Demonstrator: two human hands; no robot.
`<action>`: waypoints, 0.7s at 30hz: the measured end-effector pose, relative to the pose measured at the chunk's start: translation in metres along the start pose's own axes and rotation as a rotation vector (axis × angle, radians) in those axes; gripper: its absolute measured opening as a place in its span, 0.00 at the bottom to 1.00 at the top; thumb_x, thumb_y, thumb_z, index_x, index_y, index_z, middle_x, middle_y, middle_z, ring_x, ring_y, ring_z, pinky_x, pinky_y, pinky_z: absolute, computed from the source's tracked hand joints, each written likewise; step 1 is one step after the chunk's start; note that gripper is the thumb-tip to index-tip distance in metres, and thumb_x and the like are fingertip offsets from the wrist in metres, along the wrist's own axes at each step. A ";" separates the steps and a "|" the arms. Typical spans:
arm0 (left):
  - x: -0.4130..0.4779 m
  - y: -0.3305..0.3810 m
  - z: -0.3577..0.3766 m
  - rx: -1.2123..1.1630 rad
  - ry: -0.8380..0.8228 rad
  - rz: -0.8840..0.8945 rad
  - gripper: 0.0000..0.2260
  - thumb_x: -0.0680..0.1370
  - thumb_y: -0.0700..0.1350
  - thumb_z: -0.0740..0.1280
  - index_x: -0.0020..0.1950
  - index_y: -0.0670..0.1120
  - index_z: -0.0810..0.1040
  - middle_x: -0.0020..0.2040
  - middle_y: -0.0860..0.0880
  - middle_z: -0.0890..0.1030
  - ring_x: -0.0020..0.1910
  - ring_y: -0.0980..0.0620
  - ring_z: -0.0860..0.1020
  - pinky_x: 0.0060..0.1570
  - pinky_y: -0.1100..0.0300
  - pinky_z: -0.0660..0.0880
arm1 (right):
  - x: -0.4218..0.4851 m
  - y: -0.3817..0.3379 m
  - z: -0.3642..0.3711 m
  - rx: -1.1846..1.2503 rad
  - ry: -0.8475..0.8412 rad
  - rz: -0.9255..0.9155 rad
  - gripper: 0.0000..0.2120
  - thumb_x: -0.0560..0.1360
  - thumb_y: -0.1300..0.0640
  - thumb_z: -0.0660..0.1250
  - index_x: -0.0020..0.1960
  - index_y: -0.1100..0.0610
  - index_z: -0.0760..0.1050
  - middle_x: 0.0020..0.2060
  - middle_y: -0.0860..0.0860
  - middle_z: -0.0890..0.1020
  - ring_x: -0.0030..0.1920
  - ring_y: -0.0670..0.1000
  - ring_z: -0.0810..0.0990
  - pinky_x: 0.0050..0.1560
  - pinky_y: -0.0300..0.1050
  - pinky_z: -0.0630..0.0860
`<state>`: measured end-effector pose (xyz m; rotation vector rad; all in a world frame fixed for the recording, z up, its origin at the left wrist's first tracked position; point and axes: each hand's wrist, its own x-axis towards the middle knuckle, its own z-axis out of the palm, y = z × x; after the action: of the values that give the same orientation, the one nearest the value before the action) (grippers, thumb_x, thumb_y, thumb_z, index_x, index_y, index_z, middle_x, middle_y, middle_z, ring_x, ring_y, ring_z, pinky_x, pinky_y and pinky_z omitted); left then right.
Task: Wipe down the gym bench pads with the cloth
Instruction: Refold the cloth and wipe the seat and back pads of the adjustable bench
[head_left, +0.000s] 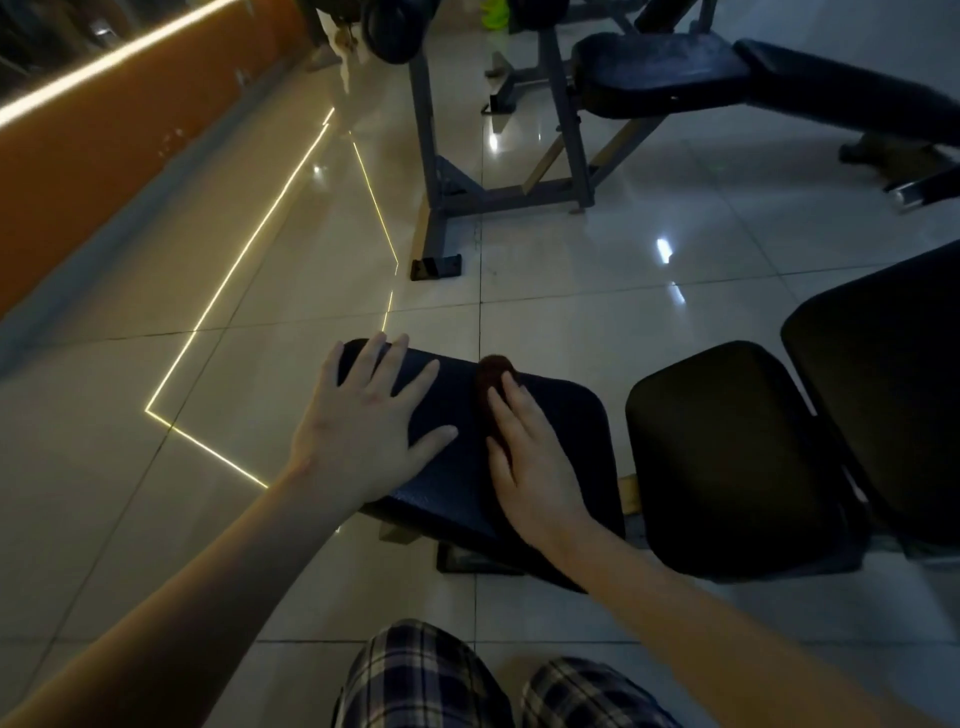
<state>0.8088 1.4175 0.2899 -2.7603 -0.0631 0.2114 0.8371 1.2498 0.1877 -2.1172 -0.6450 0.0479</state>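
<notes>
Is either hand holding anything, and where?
Nothing gripped: right hand presses the dark brown cloth flat onto the black bench pad; left hand rests open on it.

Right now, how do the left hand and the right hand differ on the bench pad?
The left hand lies with fingers spread, directly on the bare bench pad; the right hand holds its fingers together and presses the brown cloth onto it. The left hand rests near the pad's left end, the right hand nearer its middle. Both are flat, palm down, on the same dark pad.
</notes>
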 end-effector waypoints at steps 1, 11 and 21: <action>0.000 0.000 -0.001 0.007 0.002 -0.003 0.42 0.68 0.69 0.25 0.81 0.57 0.43 0.81 0.46 0.44 0.80 0.45 0.42 0.76 0.42 0.42 | -0.021 0.004 0.000 -0.007 -0.014 -0.036 0.25 0.82 0.55 0.55 0.78 0.51 0.53 0.79 0.44 0.48 0.78 0.45 0.46 0.76 0.40 0.46; 0.001 -0.004 0.005 -0.204 0.164 -0.015 0.36 0.75 0.70 0.44 0.71 0.51 0.75 0.75 0.45 0.68 0.77 0.45 0.61 0.74 0.42 0.53 | 0.036 0.024 -0.002 0.016 0.039 0.053 0.25 0.82 0.61 0.56 0.78 0.56 0.57 0.78 0.51 0.54 0.78 0.50 0.51 0.77 0.42 0.46; -0.005 0.001 0.002 -0.154 0.157 -0.031 0.40 0.72 0.70 0.38 0.76 0.53 0.66 0.80 0.47 0.59 0.79 0.48 0.53 0.76 0.46 0.47 | 0.029 0.031 -0.011 0.014 0.060 0.121 0.24 0.83 0.60 0.56 0.78 0.56 0.58 0.78 0.51 0.54 0.78 0.50 0.52 0.77 0.43 0.48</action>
<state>0.8032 1.4172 0.2889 -2.9162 -0.0838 -0.0198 0.8782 1.2407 0.1757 -2.1341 -0.4798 0.0550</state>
